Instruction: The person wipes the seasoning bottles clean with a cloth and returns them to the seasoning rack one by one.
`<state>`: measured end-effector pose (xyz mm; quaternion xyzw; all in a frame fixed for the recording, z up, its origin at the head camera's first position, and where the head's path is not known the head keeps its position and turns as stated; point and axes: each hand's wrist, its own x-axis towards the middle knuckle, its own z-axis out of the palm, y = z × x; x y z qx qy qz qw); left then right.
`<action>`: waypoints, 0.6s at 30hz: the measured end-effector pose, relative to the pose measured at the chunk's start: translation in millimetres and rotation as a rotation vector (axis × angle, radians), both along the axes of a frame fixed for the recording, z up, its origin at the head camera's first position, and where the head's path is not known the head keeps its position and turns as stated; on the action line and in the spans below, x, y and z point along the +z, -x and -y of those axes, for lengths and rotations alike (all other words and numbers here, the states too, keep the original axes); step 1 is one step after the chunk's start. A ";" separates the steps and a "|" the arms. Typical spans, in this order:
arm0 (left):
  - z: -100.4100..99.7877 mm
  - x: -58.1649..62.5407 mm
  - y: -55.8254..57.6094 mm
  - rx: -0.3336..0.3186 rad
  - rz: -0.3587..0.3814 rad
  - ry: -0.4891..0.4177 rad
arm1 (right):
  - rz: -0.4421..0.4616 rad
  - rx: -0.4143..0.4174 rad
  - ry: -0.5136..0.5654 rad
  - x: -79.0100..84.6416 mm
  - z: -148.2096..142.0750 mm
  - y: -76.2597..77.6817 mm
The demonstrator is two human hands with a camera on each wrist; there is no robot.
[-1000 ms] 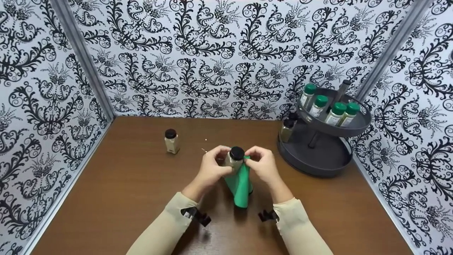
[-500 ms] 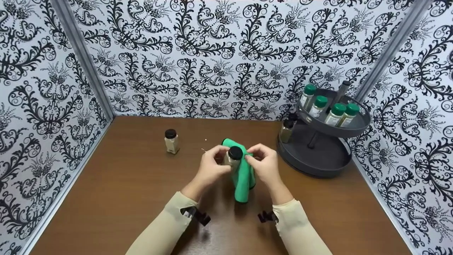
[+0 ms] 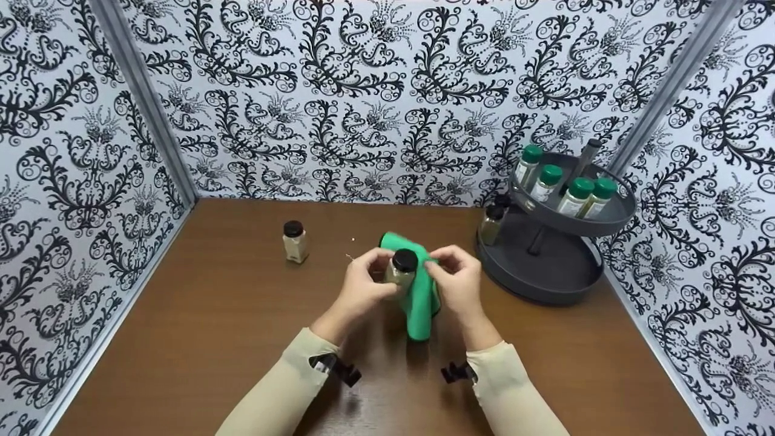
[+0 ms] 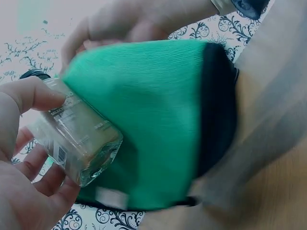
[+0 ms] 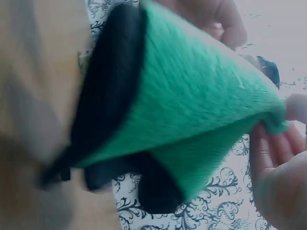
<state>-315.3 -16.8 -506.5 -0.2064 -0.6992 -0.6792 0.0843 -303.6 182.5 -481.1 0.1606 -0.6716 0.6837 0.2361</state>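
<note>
My left hand [image 3: 367, 281] grips a clear square spice jar [image 4: 79, 129] with a black lid [image 3: 405, 260], raised over the middle of the table. Pale tan contents and a printed label show through its side in the left wrist view. Beside the jar, my right hand [image 3: 459, 280] pinches a green cloth [image 3: 419, 309] with black edging. The cloth hangs down in folds from those fingers and lies close against the jar. In the right wrist view the cloth [image 5: 201, 91] hides most of the jar.
A similar black-lidded jar [image 3: 295, 242] stands on the brown table [image 3: 242, 339] at left. At right is a dark two-tier rack [image 3: 539, 281], with several green-capped jars [image 3: 575, 197] above and black-lidded jars [image 3: 491, 225] below. Small pale specks lie behind the left hand.
The right hand has shifted slightly right with the cloth. The cloth's lower end has risen, and a fold now shows behind the jar. The left hand stays nearly still.
</note>
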 end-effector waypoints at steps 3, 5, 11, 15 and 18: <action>0.5 0.2 -1.3 0.001 0.008 -0.002 | -0.001 0.003 0.018 -0.9 2.3 -0.7; 0.9 1.1 -1.3 -0.002 0.005 -0.015 | 0.056 0.005 -0.069 -4.8 3.7 2.4; 2.2 3.1 -0.1 0.006 -0.033 0.017 | 0.197 0.035 -0.340 -17.4 5.6 9.0; 2.7 2.4 1.3 0.011 -0.043 0.047 | 0.114 0.019 -0.189 -9.8 2.6 5.3; 3.0 2.6 2.0 0.020 -0.050 0.064 | 0.006 0.015 -0.053 -0.6 -0.3 -1.3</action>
